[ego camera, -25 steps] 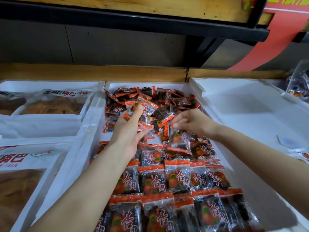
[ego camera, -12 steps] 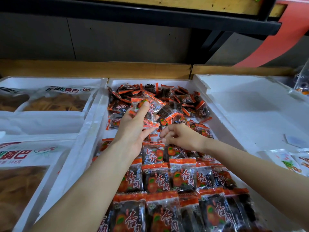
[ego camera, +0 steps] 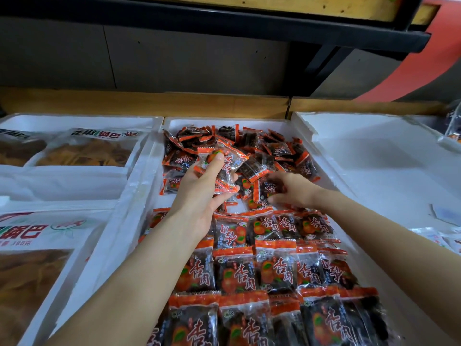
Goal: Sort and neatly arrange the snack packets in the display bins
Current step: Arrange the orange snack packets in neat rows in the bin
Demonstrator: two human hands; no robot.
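Above middle bin (ego camera: pixel 224 121), your left hand (ego camera: pixel 199 196) clasps stacked packets (ego camera: pixel 224 161), right hand (ego camera: pixel 294 189) pinches one packet (ego camera: pixel 267 189) (likely light, slippery film; take crimped ends).

Dim recess under a shelf

A flat grey panelled wall (ego camera: pixel 174 58) stands behind; above it a black metal shelf rail (ego camera: pixel 224 23) runs under a pale wooden board (ego camera: pixel 299 6), with a black slanted strut (ego camera: pixel 321 61) below. A light wooden ledge (ego camera: pixel 149 103) lines the wall's foot (split by one joint), and a curved red band (ego camera: pixel 424 66) sweeps down at right.
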